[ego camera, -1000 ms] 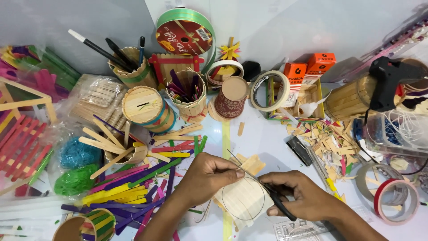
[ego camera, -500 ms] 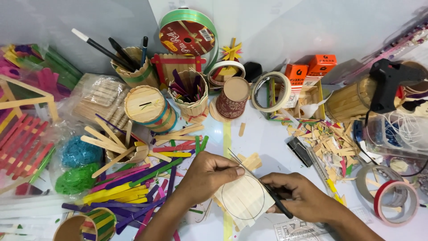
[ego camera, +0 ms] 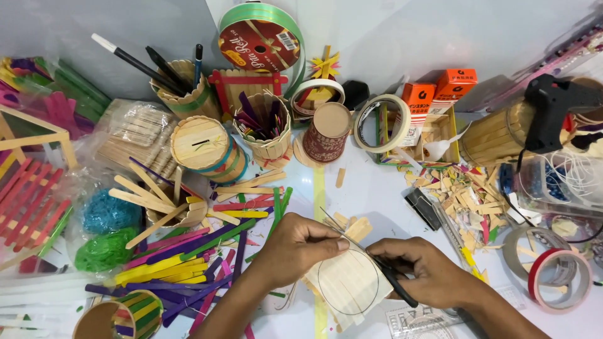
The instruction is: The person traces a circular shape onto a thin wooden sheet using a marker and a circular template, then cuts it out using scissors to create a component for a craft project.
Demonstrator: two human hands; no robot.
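Note:
A flat panel of pale wooden craft sticks (ego camera: 347,284) lies on the white table near the front, with a dark circle drawn on it. My left hand (ego camera: 295,246) presses down on the panel's left edge, fingertips at the circle's top. My right hand (ego camera: 422,271) grips a thin black compass-like drawing tool (ego camera: 384,271), whose metal point runs up towards my left fingertips. The tool's tip is partly hidden by my left fingers.
Loose coloured craft sticks (ego camera: 188,257) spread left of my hands. Stick-built cups (ego camera: 269,129) and a slotted round box (ego camera: 202,145) stand behind. Tape rolls (ego camera: 559,276) lie at right, wood offcuts (ego camera: 465,198) and a black glue gun (ego camera: 553,103) beyond. A striped cup (ego camera: 119,317) sits front left.
Both hands stay on the stick panel; the tool's angle has shifted only slightly. Nothing else has moved.

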